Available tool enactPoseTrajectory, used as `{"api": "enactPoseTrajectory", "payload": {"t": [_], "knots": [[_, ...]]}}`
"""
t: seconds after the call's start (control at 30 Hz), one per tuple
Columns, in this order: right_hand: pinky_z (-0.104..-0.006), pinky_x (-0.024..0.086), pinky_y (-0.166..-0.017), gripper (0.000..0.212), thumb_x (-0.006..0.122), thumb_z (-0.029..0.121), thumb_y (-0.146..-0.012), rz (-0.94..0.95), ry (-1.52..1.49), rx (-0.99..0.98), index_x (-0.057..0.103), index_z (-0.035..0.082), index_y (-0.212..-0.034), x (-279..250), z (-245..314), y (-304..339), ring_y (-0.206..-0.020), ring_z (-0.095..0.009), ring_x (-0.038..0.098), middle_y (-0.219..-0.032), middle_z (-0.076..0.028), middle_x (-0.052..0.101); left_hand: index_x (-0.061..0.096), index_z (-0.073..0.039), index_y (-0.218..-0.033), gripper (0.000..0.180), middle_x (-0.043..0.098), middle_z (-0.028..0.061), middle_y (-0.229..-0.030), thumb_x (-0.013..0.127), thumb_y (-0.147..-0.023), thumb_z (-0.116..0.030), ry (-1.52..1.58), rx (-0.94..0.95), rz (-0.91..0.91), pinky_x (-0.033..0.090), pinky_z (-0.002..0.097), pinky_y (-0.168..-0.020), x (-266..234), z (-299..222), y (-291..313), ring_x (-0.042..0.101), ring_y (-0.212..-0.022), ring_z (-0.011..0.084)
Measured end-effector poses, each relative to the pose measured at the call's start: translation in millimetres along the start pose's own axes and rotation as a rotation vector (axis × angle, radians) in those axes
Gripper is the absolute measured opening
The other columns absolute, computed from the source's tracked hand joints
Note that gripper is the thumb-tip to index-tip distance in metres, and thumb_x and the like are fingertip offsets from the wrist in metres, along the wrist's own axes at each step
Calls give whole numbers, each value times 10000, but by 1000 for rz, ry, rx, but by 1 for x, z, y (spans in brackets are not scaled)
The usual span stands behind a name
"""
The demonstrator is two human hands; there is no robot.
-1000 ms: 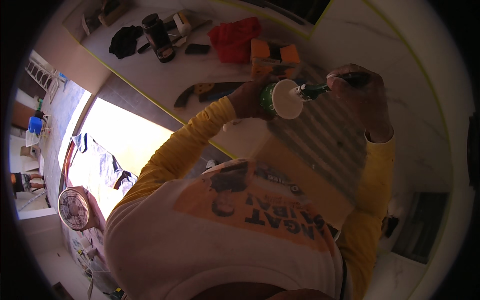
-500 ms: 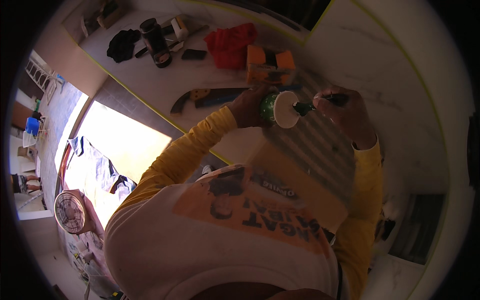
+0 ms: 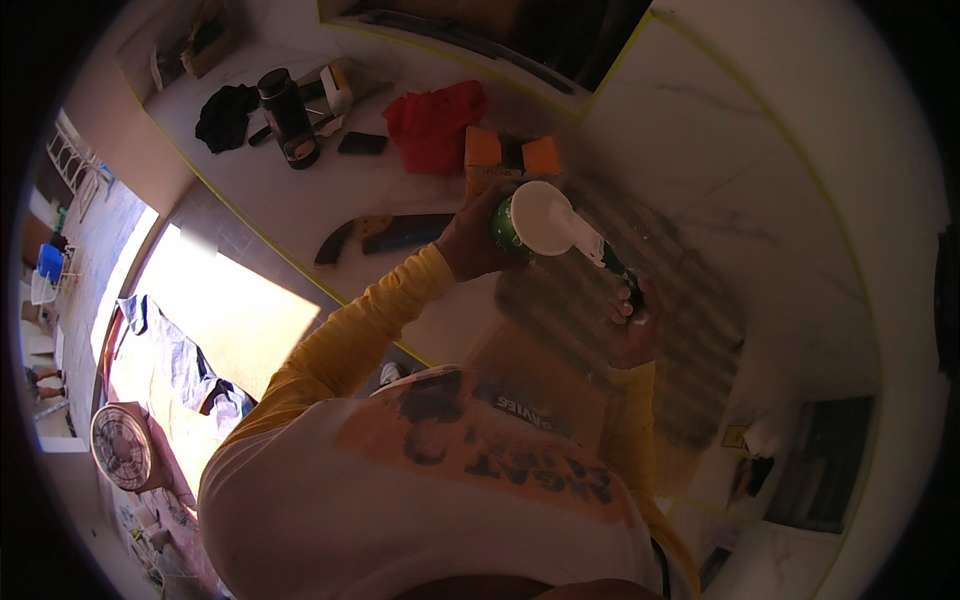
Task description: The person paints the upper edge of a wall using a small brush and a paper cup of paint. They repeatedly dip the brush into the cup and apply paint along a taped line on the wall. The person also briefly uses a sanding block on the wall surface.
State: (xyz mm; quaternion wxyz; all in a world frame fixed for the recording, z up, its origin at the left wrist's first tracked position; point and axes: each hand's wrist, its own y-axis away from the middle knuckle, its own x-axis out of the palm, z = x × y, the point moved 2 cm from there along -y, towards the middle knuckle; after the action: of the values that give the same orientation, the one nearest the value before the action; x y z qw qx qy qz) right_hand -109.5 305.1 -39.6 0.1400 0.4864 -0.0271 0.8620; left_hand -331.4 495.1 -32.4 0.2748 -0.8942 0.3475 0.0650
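In the head view, the left hand (image 3: pixel 475 235) is closed around a green cup (image 3: pixel 535 220); its fingers curl behind the cup's side and are partly hidden, so how tightly they press I cannot tell. The cup's pale mouth faces the camera, just right of those fingers. The fingers of the right hand (image 3: pixel 632 330) are bent round the dark handle of a brush (image 3: pixel 606 256), with little gap left. Its white-coated end lies up and left of them, at the cup's right rim.

Just beyond the left fingers is an orange box (image 3: pixel 510 155), with a red cloth (image 3: pixel 435 125) farther off; to their left lies a curved dark-handled tool (image 3: pixel 335 243). Beneath and around the right fingers shows a grey striped patch (image 3: pixel 690 330).

The step in hand looks like loading the brush or wiping it against the rim. The next move seems to call for a steady cup, mouth kept up, and a controlled turn of the right wrist so the white stuff does not drip.

Compared with half a second ago, the right fingers sit lower, nearer the body, and the coated end shows more fully at the rim. Cup and box both appear farther left, so the head has probably turned too.
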Motion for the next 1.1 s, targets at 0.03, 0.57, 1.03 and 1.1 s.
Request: {"api": "enactPoseTrajectory", "payload": {"t": [0.03,0.57,1.03,1.1], "knots": [[-258,487,-522,271,513,241,-1030,175,-195,70,642,17,-1110,-4,-12,-1,-614,-121,600,-793,-87,650,399,-80,-1380,916,580,116,-1293,917,-634,-204,-11,13,-23,496,382,-1013,2,-3,-6,594,-1196,261],[-296,580,-676,304,595,269,-1011,306,-45,-616,591,33,-1203,86,121,-77,-819,-155,683,-1000,-95,684,326,-11,-1390,955,566,126,-1282,912,-658,-194,191,68,34,502,353,-988,16,-60,-80,585,-1169,240],[-296,527,-775,347,755,188,-874,-418,1783,-1288,692,141,-1212,67,338,-169,-809,-174,669,-945,-68,717,396,-30,-1385,947,640,108,-1210,919,-606,-156,52,-198,-28,513,356,-954,-35,-19,14,633,-1085,210],[-260,510,-722,345,745,179,-883,-499,1759,-1289,688,123,-1218,47,371,-142,-756,-133,626,-900,-36,690,416,-26,-1355,922,644,112,-1186,928,-603,-176,-30,-240,-44,518,360,-934,-51,-9,28,635,-1064,219]]}}
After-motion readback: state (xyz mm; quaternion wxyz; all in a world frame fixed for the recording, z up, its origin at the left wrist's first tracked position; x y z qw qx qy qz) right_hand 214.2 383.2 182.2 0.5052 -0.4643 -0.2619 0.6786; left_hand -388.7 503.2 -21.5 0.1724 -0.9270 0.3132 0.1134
